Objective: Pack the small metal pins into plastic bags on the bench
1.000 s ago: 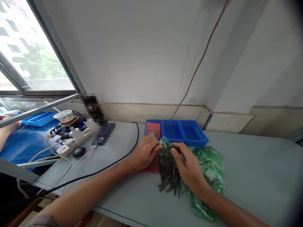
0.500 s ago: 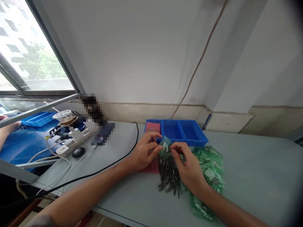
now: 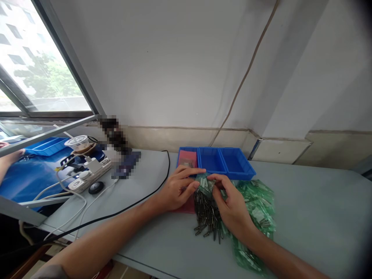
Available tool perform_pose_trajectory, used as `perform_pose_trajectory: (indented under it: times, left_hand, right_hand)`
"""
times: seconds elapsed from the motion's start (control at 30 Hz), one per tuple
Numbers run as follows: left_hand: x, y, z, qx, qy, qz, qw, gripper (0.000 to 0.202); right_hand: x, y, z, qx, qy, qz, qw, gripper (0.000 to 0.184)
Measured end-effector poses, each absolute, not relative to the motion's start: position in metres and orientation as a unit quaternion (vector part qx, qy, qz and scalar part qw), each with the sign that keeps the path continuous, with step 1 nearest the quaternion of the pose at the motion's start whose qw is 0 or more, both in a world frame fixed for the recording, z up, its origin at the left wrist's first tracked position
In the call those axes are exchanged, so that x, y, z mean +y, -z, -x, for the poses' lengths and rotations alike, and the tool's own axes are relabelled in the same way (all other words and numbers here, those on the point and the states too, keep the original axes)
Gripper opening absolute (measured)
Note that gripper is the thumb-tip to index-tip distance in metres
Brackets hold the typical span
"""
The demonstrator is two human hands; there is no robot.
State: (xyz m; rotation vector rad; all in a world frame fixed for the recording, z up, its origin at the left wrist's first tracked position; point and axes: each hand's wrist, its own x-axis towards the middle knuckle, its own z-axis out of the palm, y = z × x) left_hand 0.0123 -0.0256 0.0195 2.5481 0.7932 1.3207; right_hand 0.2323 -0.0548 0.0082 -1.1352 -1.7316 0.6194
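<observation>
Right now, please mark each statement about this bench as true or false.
1. Both hands hold one small green bag. True.
2. The metal pins lie inside a blue tray. False: they lie heaped on the table.
3. The right hand rests on the power strip. False: the power strip lies far beyond the left hand.
4. The blue trays stand against the wall. True.
5. The green bags lie beside the right hand. True.

Glossy green plastic bags (image 3: 258, 205), seemingly metal pins (image 3: 207, 215), matt grey table (image 3: 314, 217)
</observation>
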Motion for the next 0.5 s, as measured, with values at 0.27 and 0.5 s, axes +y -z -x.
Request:
perform_pose_trajectory:
  times: [0.27, 0.5]
  left_hand:
    - [-0.0258, -0.0149, -0.0135, 0.268, -0.449, -0.848, 0.088, 0.017]
    - [-0.0260, -0.0135, -0.0151, 0.275, -0.448, -0.848, 0.072, 0.028]
  right_hand:
    - [-0.0495, -0.0059, -0.2322, -0.735, -0.219, 0.437, 0.470, 0.019]
    - [-0.0505, -0.0061, -0.2321, -0.721, -0.200, 0.462, 0.476, 0.021]
